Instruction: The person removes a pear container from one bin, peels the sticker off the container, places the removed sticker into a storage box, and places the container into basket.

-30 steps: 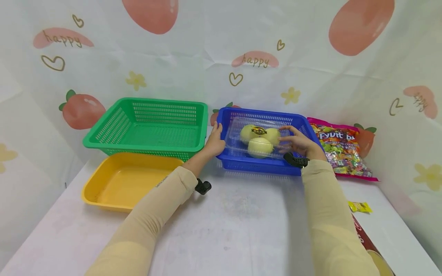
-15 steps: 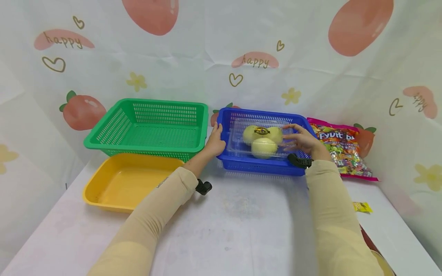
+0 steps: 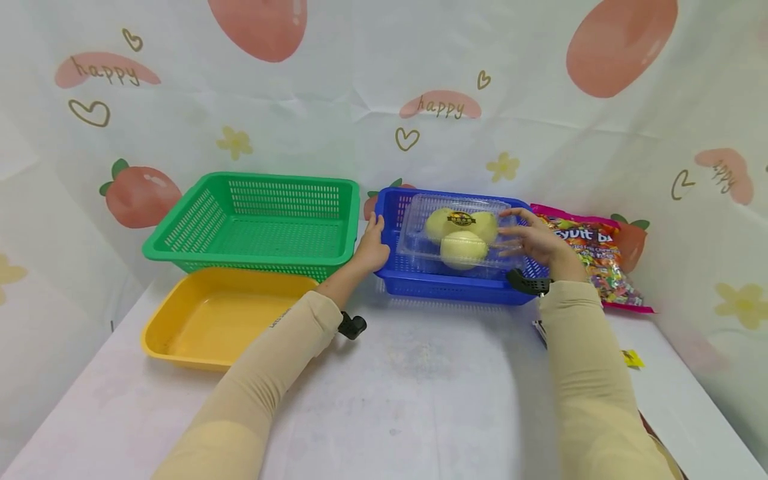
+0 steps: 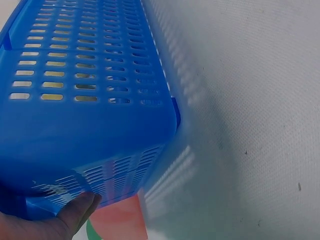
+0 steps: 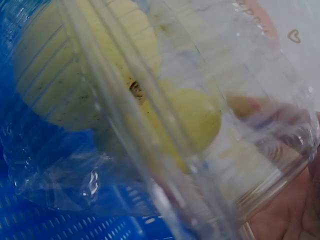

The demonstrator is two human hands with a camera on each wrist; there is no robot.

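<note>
My left hand (image 3: 372, 248) grips the left end of a blue plastic basket (image 3: 444, 284), its thumb (image 4: 80, 210) against the slotted outer wall in the left wrist view. With my right hand (image 3: 536, 239) I hold the right end of a clear plastic clamshell (image 3: 461, 219), which bears a black and gold label. Inside are pale yellow-green round fruits (image 3: 464, 250), pear-like in look. In the head view the clamshell sits over the basket's opening, its back edge raised near the rim. The right wrist view shows the fruits (image 5: 185, 120) close up through the ribbed plastic.
Left of the blue basket stands a green basket (image 3: 270, 261), with a yellow basin (image 3: 210, 327) in front. A pink-edged candy bag (image 3: 600, 267) leans at the right. Beside my right sleeve lie a small yellow packet (image 3: 633, 358) and a partly hidden dark-edged item (image 3: 540, 331).
The clamshell has shifted rightward and risen at its back edge, together with my right hand. My left hand keeps its place on the basket.
</note>
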